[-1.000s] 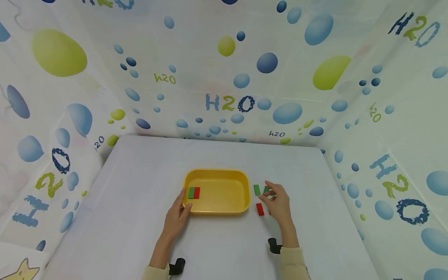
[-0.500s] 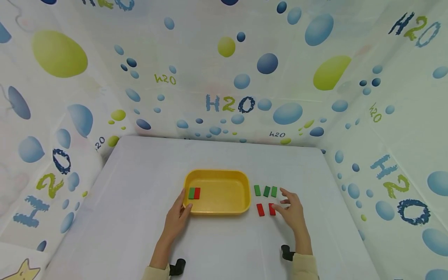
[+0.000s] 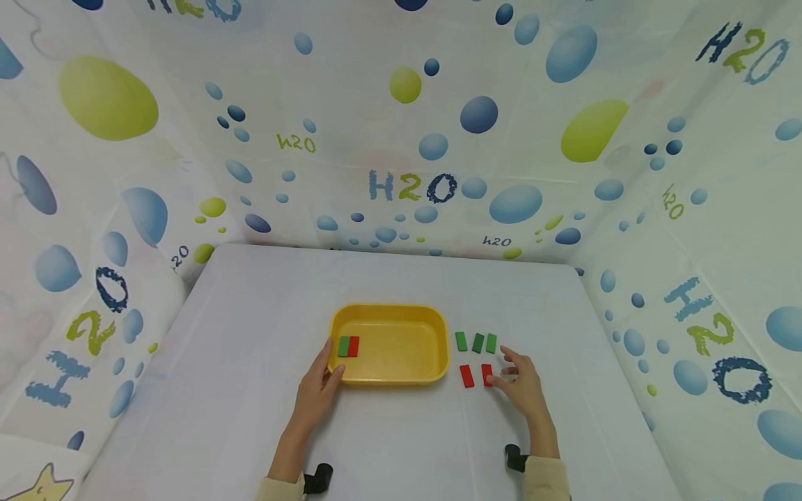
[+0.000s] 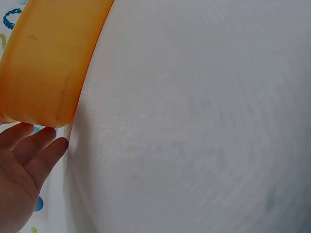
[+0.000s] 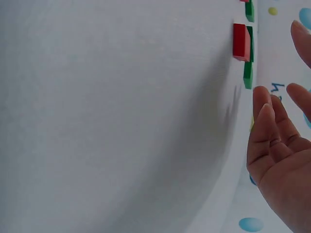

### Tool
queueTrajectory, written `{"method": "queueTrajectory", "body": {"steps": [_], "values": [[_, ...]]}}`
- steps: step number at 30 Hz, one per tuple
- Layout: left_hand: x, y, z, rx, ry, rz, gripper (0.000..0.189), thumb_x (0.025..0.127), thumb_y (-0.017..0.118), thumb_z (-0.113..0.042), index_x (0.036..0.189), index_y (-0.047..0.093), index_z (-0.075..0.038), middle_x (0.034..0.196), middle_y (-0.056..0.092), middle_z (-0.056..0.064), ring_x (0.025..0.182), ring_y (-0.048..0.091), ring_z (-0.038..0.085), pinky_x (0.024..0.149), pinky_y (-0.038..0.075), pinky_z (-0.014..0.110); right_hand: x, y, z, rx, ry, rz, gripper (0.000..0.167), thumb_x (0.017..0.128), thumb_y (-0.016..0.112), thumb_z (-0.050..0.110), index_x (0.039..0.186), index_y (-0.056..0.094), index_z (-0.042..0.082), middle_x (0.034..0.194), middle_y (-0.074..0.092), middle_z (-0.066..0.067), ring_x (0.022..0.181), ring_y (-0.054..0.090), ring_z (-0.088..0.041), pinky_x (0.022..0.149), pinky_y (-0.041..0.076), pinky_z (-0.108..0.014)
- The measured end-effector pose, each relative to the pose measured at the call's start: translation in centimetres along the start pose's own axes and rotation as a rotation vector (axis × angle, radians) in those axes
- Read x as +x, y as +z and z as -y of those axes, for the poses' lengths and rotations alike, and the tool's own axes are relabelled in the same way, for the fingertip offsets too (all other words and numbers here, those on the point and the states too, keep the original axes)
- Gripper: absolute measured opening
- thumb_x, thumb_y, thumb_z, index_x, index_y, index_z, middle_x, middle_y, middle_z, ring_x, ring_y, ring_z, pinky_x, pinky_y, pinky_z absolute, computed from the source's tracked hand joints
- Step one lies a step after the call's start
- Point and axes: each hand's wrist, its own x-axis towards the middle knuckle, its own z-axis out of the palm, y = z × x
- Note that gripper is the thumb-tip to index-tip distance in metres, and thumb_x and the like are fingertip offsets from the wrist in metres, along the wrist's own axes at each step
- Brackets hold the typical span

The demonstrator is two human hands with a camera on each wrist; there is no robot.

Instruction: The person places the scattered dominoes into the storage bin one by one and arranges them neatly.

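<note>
A yellow tray [image 3: 401,348] lies on the table; in its left part a green block [image 3: 343,346] and a red block [image 3: 354,346] sit side by side. My left hand [image 3: 316,390] rests against the tray's front-left corner, its fairly straight fingers touching the side in the left wrist view. Right of the tray are three green blocks [image 3: 478,343] in a row, with two red blocks [image 3: 466,376] nearer me. My right hand [image 3: 525,386] hovers by the right-hand red block [image 3: 486,371], thumb and fingers spread apart, the thumb overlapping it in the head view.
The white table [image 3: 250,313] is bounded at the back and both sides by patterned sheets [image 3: 351,139]. A black wrist camera [image 3: 319,479] is worn below the left hand, another wrist camera [image 3: 515,458] below the right.
My right hand has moved right and slightly toward me, off the green blocks, uncovering them and the right-hand red block. The left hand and tray have stayed in place.
</note>
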Motion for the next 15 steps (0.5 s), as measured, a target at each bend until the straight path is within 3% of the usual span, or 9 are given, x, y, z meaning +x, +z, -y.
{"method": "queueTrajectory", "body": {"steps": [15], "values": [[-0.01, 0.04, -0.15, 0.009, -0.007, 0.005, 0.065, 0.101, 0.054, -0.025, 0.156, 0.024, -0.010, 0.157, 0.032, 0.018, 0.142, 0.036, 0.037, 0.107, 0.042, 0.052, 0.07, 0.70, -0.79, -0.004, 0.029, 0.091, 0.076, 0.077, 0.083, 0.012, 0.144, 0.047, 0.010, 0.131, 0.053, -0.016, 0.108, 0.055, -0.027, 0.094, 0.052, -0.041]]}}
